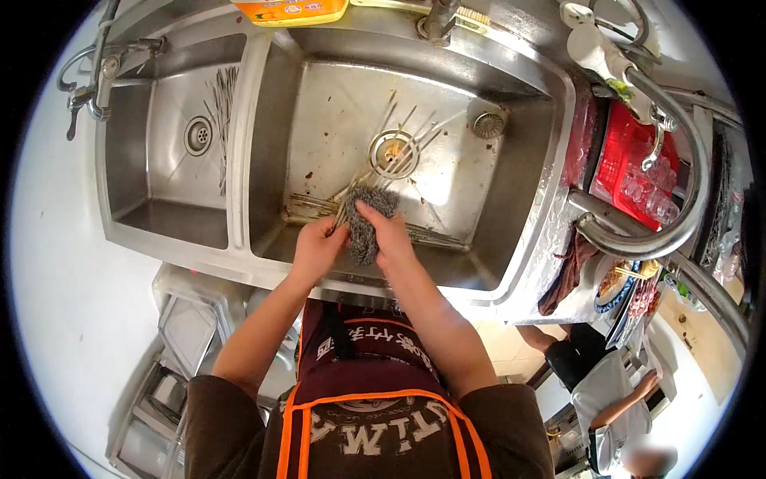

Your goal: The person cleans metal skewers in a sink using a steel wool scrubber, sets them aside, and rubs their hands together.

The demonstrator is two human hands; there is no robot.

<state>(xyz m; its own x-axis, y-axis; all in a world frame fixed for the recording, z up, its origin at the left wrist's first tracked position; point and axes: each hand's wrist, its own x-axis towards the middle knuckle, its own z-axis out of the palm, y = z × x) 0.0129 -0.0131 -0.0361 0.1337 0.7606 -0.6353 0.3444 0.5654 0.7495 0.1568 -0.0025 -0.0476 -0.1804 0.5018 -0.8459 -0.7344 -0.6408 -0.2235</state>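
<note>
From my remote seat I'm taking the drain (388, 148) of the large basin (335, 112) as my landmark, and the held sticks (341, 214) are lying on its near side, a little to its left. The left hand (315, 243) is pinching them, thumb and fingers closed; the right hand (395, 239), right of that grip and also nearer the person than the drain, is gripping a grey scouring pad (363, 235) with its thumb pressing on top. The pad is hiding part of the sticks, so I'm not able to tell whether it is wrapping right round them. For good rubbing, I would be holding the bundle firm and thin, squeezing the pad evenly, stroking lengthwise away from the left fingers, and turning the sticks so every side is meeting the mesh; I would also be minding any sharp ends. As for direction, the held bundle's long axis is running slantwise, from the left hand up and rightward toward the drain. Other sticks are crossing over the drain on a similar slant, and I'm not able to tell which of them are belonging to the grip, or which ends are pointed. More loose sticks (435, 237) are lying to the drain's near right, along the basin's near edge
</note>
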